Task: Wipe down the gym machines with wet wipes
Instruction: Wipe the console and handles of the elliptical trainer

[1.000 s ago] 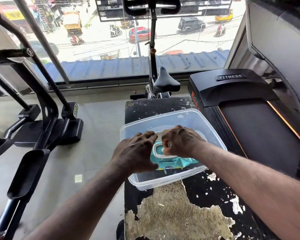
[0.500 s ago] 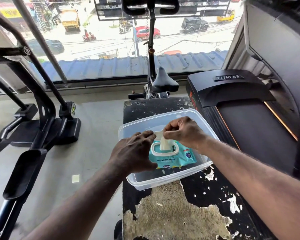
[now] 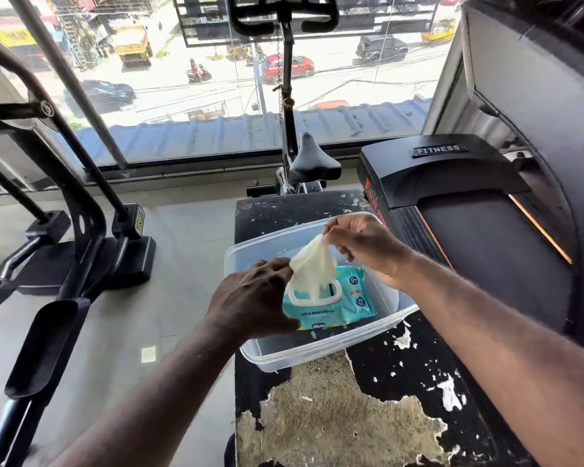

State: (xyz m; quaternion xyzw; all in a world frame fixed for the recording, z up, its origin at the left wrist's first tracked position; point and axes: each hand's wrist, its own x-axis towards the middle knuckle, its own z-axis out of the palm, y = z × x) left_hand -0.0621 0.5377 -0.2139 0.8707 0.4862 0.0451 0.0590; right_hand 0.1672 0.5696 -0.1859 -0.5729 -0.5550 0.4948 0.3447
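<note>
Gym floor of grey tiles runs to a wide street-facing window [image 3: 189, 106]. At the middle of the view stands a black padded bench with badly peeled covering [image 3: 418, 375], and on it sits a clear rectangular plastic tub [image 3: 317, 357]. A teal soft pack of wet wipes with a white oval opening [image 3: 353, 306] lies flat inside the tub.

The left hand [image 3: 250, 298] comes in from seven o'clock and grips the pack's nine o'clock end, bent fingers on top and thumb at the near edge. The right hand [image 3: 364, 244] reaches from four o'clock and hangs above the tub's far side, its fingertips pinching the top of a white crumpled wet wipe [image 3: 312, 264]. The wipe stretches down to the pack's opening, its lower end at the oval rim.

At twelve o'clock from the tub stands a black exercise bike saddle [image 3: 314, 160]. A black treadmill marked FITNESS [image 3: 452, 183] lies at two o'clock, and a black elliptical trainer [image 3: 81, 230] at nine o'clock.
</note>
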